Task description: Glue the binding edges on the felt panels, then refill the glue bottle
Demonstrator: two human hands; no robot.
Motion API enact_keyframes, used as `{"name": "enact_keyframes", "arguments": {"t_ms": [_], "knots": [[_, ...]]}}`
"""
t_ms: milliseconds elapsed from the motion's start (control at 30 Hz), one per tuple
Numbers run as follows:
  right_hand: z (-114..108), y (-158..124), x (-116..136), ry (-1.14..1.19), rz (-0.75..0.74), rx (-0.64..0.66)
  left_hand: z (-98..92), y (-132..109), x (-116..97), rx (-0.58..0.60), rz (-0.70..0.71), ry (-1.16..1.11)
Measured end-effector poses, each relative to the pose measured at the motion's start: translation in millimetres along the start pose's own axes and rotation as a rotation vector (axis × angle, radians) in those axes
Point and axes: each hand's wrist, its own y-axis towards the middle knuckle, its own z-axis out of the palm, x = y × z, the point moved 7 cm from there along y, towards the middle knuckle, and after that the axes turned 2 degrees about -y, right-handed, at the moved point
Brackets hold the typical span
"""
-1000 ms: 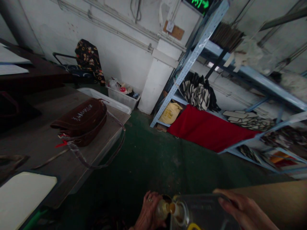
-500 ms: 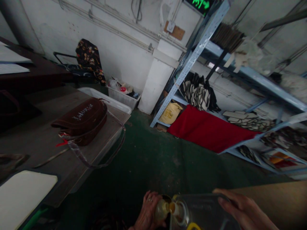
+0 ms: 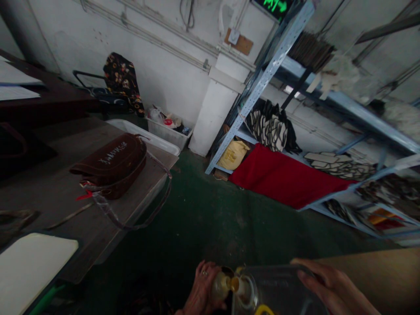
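Observation:
My left hand point(image 3: 199, 288), a ring on one finger, is closed round a small translucent bottle point(image 3: 220, 286) at the bottom edge of the head view. Against the bottle's mouth is the yellowish spout of a grey, box-shaped can point(image 3: 282, 286), which lies tipped on its side. Amber colour shows where the two openings meet; whether liquid is flowing I cannot tell. My right hand point(image 3: 334, 284) grips the can's far end, with the thumb over its upper side. A yellow ring-shaped part point(image 3: 264, 309) sits on the can. The bottle's lower part is hidden by my fingers.
A wooden table point(image 3: 144, 210) on the left bears a brown leather bag point(image 3: 111, 162) with its strap hanging over the edge. A cream-topped stool point(image 3: 39, 262) is at lower left. Blue shelving point(image 3: 259, 94) with a red cloth point(image 3: 288, 175) stands right. A tan board point(image 3: 387, 271) lies near my right hand.

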Motion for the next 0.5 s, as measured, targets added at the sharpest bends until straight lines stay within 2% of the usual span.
{"name": "enact_keyframes", "arguments": {"t_ms": [300, 500], "knots": [[2.9, -3.4, 6.3, 0.039, -0.012, 0.029, -1.3, 0.6, -1.6, 0.018, -0.003, -0.016], [3.6, -1.0, 1.6, 0.046, 0.002, 0.032, -2.8, 2.2, -3.1, 0.037, -0.018, -0.011]]}}
